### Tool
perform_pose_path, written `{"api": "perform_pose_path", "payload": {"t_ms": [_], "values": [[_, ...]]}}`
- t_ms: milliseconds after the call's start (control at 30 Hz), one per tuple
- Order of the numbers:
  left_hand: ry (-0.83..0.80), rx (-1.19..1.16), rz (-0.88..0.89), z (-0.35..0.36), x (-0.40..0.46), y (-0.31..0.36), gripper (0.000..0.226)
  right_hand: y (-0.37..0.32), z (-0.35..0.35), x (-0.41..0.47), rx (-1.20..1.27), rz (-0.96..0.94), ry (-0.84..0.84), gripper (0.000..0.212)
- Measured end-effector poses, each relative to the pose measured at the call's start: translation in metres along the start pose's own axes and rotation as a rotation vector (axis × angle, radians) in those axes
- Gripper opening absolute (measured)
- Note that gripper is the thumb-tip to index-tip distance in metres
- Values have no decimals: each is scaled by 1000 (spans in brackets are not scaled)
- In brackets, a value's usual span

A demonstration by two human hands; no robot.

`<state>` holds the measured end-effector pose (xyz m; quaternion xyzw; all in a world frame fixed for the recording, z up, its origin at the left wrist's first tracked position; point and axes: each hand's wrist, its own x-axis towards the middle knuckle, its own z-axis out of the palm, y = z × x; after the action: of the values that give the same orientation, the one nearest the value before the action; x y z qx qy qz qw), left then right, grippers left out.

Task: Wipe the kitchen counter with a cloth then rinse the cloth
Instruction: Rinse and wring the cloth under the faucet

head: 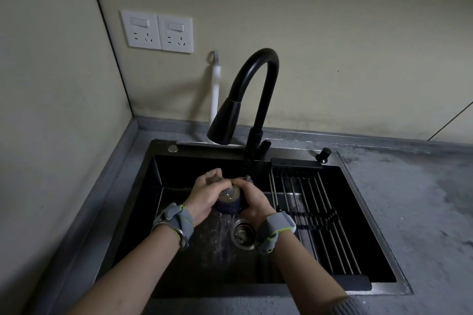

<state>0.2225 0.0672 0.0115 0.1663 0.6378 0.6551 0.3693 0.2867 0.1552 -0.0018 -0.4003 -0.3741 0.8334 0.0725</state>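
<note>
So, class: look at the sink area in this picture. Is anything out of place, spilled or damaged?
Nothing looks damaged. The counter right of the sink has blotchy wet-looking patches. Both hands, left hand and right hand, squeeze the cloth, dripping water towards the drain.

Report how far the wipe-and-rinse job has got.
Wiping looks over: the grey counter shows damp-looking streaks, though I can't confirm full coverage. In hand: the left hand and right hand grip the bunched dark cloth over the black sink, water falling towards the drain strainer. No stream shows at the faucet head. Left: finish rinsing and wringing.
</note>
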Motion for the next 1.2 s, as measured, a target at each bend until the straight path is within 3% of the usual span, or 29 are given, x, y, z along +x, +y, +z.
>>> {"api": "perform_pose_path", "payload": {"t_ms": [67,200,333,500,600,700,800,867,967,1200], "values": [[-92,64,53,-2,-1,2,44,0,-1,0,-55,50,-24,17],[-273,170,140,-8,-6,9,30,1,-7,-2,-88,98,-155,24],[-337,187,144,-19,-3,12,28,-2,-6,-6,-49,72,-286,26],[-305,106,56,-30,3,16,25,-7,-7,-7,-38,45,-349,36],[-107,184,7,-32,5,17,32,-8,-7,-7,31,31,-290,40],[-14,295,-152,-37,4,14,44,-4,-2,-3,-59,-197,-11,9],[-82,127,-452,-33,-1,17,40,-1,3,-5,-504,-541,204,12],[-100,-71,-567,-28,1,16,42,4,9,-12,-720,-715,170,13],[-37,-297,-640,-21,4,13,45,13,22,-20,-800,-932,96,11],[129,-613,-493,-7,7,15,27,20,35,-27,-669,-1071,93,11]]}}
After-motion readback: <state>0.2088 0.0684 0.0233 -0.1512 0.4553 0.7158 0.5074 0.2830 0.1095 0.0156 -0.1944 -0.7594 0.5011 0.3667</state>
